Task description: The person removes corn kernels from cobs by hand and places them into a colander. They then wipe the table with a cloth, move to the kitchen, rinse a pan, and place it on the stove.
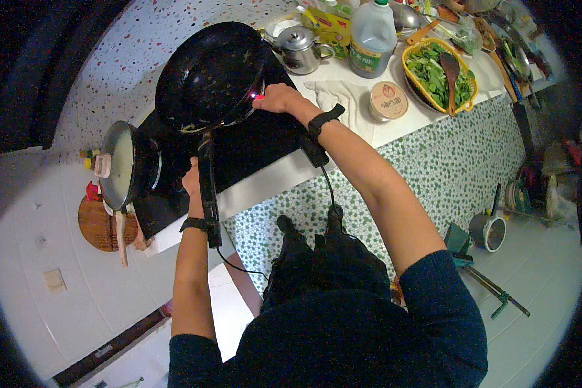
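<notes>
A black wok (211,77) sits on the black stove (242,155), its long handle (206,179) pointing towards me. My right hand (276,98) is closed around a small red object, apparently a lighter (259,97), at the wok's right rim. A bright pinkish-violet spot glows at its tip. Left of the wok handle, my left hand (192,180) is low at the stove's front part, thumb up. The handle and the dark surface hide part of it, so whether it grips a knob is unclear. Black straps with corded boxes are on both wrists.
A second pan (119,165) with a pale inside stands left on the stove, near a round wooden board (89,223). Rightward are a steel pot (298,48), a large jug (372,43), a cloth (337,99), a lidded tub (388,101) and a yellow basket (473,89) of greens.
</notes>
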Motion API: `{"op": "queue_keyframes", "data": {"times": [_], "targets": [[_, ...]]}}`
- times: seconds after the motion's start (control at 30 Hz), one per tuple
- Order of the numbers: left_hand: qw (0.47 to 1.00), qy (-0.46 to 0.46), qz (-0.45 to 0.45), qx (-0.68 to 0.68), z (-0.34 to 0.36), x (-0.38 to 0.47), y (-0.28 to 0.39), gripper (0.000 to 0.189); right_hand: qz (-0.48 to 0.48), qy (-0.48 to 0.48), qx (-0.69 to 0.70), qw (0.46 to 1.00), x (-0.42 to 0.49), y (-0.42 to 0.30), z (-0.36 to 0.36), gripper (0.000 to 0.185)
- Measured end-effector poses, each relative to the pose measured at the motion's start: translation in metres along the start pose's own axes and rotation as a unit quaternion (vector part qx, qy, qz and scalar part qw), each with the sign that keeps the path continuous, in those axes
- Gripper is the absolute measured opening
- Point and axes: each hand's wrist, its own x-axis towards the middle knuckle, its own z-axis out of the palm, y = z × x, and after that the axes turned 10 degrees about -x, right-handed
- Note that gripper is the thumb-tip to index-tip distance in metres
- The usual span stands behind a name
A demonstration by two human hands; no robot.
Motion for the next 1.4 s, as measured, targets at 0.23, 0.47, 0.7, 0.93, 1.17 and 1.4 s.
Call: {"op": "queue_keyframes", "data": {"times": [0.23,0.47,0.7,0.93,1.17,1.4], "targets": [[0.997,-0.055,-0.037,0.034,-0.030,-0.004,0.030,0.050,-0.019,0.010,0.004,1.000,0.007,0.004,0.003,0.066],[0.998,-0.036,-0.052,-0.010,-0.036,-0.006,0.036,0.044,-0.026,0.011,0.021,0.999,-0.006,-0.001,0.003,0.071],[0.999,-0.016,-0.035,-0.032,-0.033,-0.004,0.033,0.061,-0.136,0.010,0.105,0.985,-0.082,0.024,0.021,0.065],[0.996,0.079,0.039,0.021,-0.036,-0.005,0.041,0.060,-0.001,-0.035,0.421,0.906,-0.199,0.115,0.063,0.038],[0.895,0.314,0.262,0.176,-0.018,0.006,0.027,0.042,0.113,0.066,0.528,0.839,-0.259,0.185,0.108,0.031],[0.996,0.056,0.022,0.064,-0.030,0.005,0.037,0.059,0.129,0.133,0.605,0.774,-0.261,0.202,0.136,0.026]]}}
